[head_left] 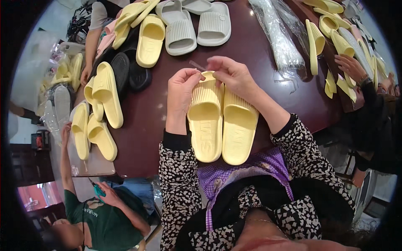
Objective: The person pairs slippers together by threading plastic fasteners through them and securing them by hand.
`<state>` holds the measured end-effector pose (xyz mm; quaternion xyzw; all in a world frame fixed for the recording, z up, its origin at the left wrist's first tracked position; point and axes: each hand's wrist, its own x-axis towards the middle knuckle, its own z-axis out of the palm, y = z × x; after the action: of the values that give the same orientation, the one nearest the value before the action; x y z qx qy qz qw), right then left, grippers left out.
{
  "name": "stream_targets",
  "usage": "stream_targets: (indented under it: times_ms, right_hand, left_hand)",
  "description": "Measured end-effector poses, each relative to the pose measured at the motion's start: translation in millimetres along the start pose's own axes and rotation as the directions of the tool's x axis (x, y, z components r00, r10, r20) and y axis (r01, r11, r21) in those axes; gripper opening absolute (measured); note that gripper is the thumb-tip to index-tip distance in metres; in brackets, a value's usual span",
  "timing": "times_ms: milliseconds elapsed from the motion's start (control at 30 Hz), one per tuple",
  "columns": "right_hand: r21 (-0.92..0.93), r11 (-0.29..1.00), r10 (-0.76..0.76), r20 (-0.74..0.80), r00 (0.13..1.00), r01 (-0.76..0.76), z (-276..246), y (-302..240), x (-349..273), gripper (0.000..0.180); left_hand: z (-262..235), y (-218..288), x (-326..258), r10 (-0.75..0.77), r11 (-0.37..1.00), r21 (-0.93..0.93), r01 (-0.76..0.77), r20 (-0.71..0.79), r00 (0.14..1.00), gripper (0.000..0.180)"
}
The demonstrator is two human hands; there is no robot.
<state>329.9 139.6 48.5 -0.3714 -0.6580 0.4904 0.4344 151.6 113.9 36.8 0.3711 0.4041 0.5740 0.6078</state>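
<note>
Two yellow slide slippers lie side by side on the table in front of me, the left slipper (205, 140) and the right slipper (240, 136), toes pointing away from me. At the left slipper's toe, my left hand (181, 90) is closed, thumb and forefinger pinching the rim. My right hand (235, 78) is bent over the same toe, its fingers drawn together. A thin translucent strip (197, 65) sticks out from the right fingertips, above the left hand. The fingers partly hide where the strip meets the toe.
The dark red table (142, 142) carries yellow slippers (106, 94), grey slippers (213, 27) and black slippers (121, 71). Clear plastic bags (278, 37) lie at the far right. A co-worker's hand (351, 67) rests among slippers on the right; a person in green (111, 217) works at lower left.
</note>
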Motion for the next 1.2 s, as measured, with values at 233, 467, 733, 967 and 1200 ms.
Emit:
stream_targets:
  times_ms: [233, 467, 733, 967, 1200]
  right_hand:
    - [-0.282, 0.933, -0.224, 0.025, 0.974, 0.222, 1.2, -2.1, -4.1, 0.018]
    - [-0.268, 0.950, -0.166, -0.012, 0.986, 0.157, 2.9, -9.1, -8.9, 0.014]
    - [-0.230, 0.971, -0.076, -0.023, 0.997, 0.068, 4.1, -12.6, -11.2, 0.013]
    - [-0.252, 0.957, -0.153, -0.019, 0.988, 0.143, 6.6, -11.4, -12.0, 0.012]
    - [-0.418, 0.868, -0.288, 0.019, 0.957, 0.269, 4.2, -9.7, -10.6, 0.009]
  left_hand:
    - [6.4, 0.1, -5.0, 0.140, 0.986, 0.111, -0.128, -0.108, 0.984, 0.005]
    - [7.5, 3.7, -10.5, 0.120, 0.987, 0.119, -0.104, -0.137, 0.983, 0.007]
    - [2.6, 6.4, -9.9, 0.087, 0.996, 0.028, -0.085, -0.074, 0.994, 0.008]
    - [0.6, 5.3, -11.2, 0.097, 0.995, 0.032, -0.095, -0.077, 0.992, 0.007]
    - [6.8, 5.3, -9.0, 0.147, 0.986, 0.097, -0.138, -0.095, 0.985, 0.007]
